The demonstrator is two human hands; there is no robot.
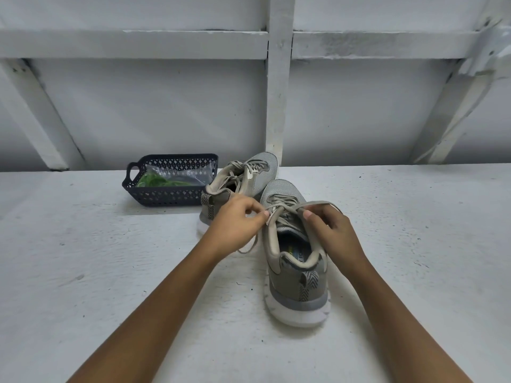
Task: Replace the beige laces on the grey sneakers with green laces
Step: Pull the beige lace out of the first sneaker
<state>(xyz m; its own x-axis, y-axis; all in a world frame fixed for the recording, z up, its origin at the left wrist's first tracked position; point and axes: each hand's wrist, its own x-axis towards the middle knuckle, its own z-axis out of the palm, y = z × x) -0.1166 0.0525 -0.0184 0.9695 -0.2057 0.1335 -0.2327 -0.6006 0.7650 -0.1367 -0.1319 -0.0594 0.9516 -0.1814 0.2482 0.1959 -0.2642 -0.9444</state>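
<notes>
Rough white-painted surface (83, 272) from 3 to 9 o'clock, peppered with dark flecks. Behind it a grey-white wall (166, 106): horizontal rail (138, 44) at 12, vertical post (278, 92) at centre, diagonal braces at 10 (41, 111) and 2 (453, 111). Light is flat and even.

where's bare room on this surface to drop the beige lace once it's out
Widest: the white surface right of the near sneaker. Also left, in front of the basket. Crowded at centre back, where basket, far sneaker and near sneaker bunch.
</notes>
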